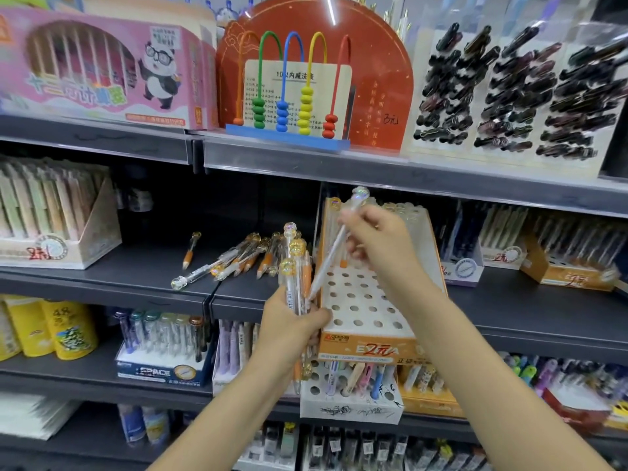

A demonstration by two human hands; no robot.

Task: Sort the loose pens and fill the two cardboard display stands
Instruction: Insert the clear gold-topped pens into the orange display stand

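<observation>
My left hand (292,329) grips a bundle of clear pens (296,270) with gold bead tops and orange grips, held upright at the left edge of the orange cardboard display stand (370,345). My right hand (377,239) pinches a single white pen (331,256) with an iridescent bead top, slanted over the stand's white hole grid; its tip points down toward the bundle. The grid holes look mostly bare, with a few pens standing in the back rows. Several loose pens (234,260) lie on the dark shelf left of the stand. A second stand is not clearly identifiable.
The shelf edge (170,294) runs in front of the loose pens. A beige pen box (57,246) stands at left, more pen boxes (571,266) at right. Above sits an abacus toy (289,96). A white pen stand (350,396) sits on the shelf below.
</observation>
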